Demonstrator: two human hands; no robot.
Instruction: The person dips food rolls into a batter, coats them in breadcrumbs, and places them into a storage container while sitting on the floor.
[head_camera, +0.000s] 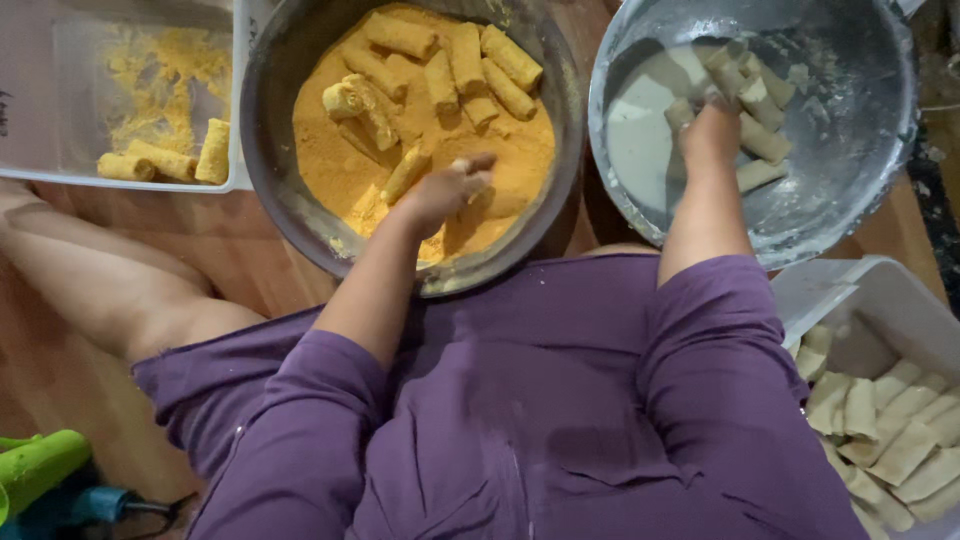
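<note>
Left hand touches a crumbed roll, long axis diagonal.

Orange crumbs, purple sleeves

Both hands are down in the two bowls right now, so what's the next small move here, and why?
Probably lift one wet roll with the right hand from the batter bowl across into the crumb bowl. That hand already rests among the rolls lying in white batter, while the left hand is down in the orange crumbs beside several coated rolls.
</note>
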